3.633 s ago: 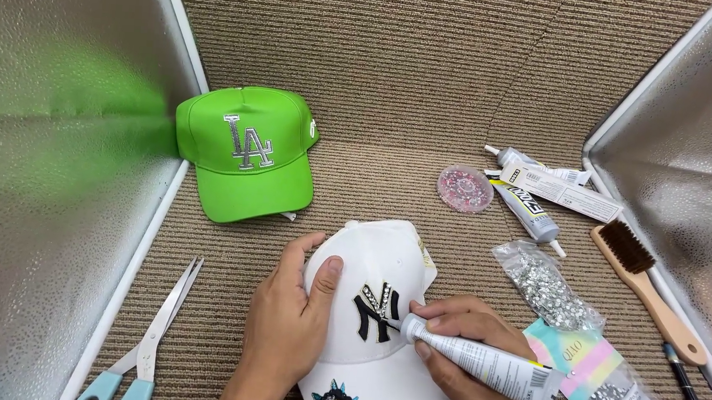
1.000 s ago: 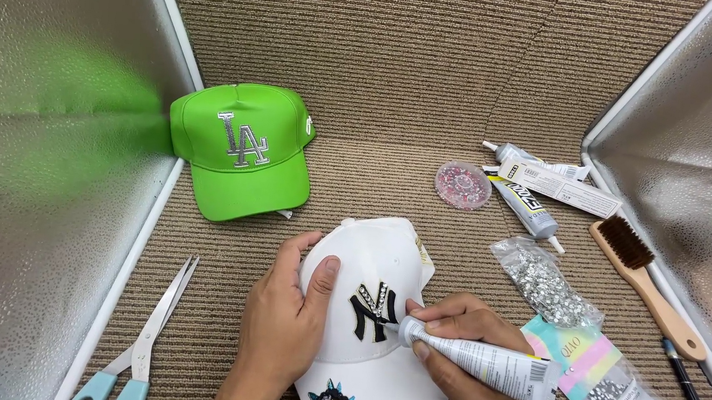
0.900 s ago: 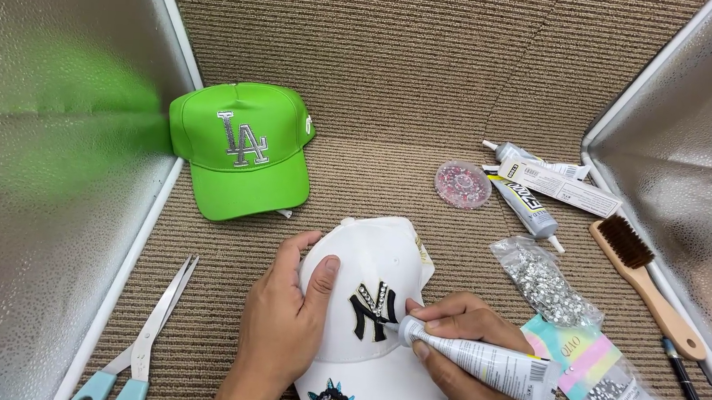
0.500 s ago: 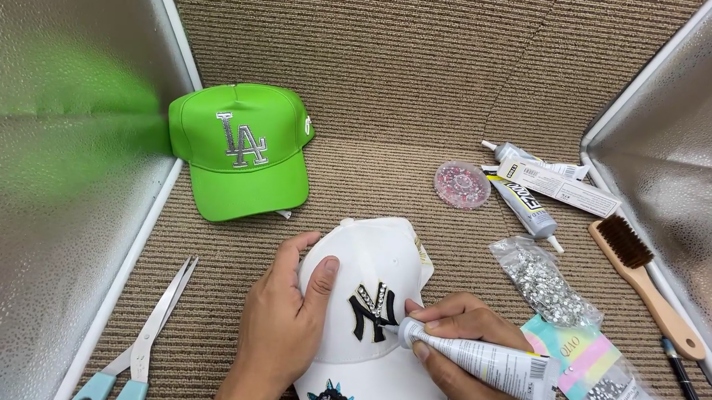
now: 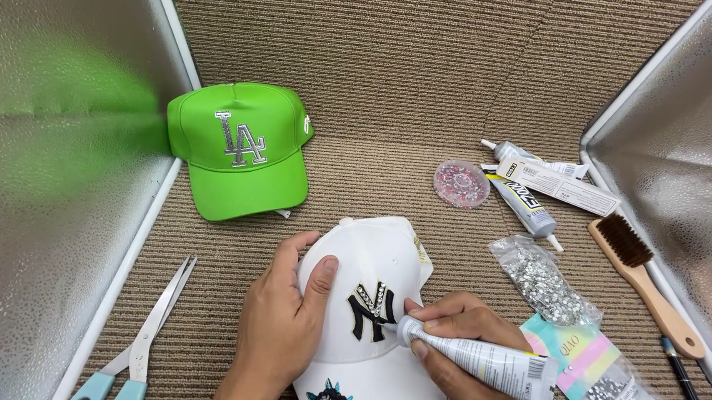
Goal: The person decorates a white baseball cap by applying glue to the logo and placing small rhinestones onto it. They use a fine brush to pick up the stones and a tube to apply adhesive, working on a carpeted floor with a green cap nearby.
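A white cap (image 5: 386,252) with a black embroidered emblem partly covered in small clear stones lies in front of me. My left hand (image 5: 280,328) rests flat on the cap's left side, thumb on the crown. My right hand (image 5: 466,362) grips a grey glue tube (image 5: 486,364), its nozzle touching the emblem's right edge. A green cap (image 5: 238,150) with a shiny silver emblem sits behind, to the left.
Scissors (image 5: 141,344) with light blue handles lie at the lower left. To the right are a round dish of pink stones (image 5: 461,183), more glue tubes (image 5: 531,208), bags of clear stones (image 5: 542,280), a wooden brush (image 5: 643,278) and pens. Reflective silver panels (image 5: 38,203) wall both sides.
Almost nothing moved; both hands stay in place on the white cap, and the tube's nozzle shifts only slightly along the emblem.
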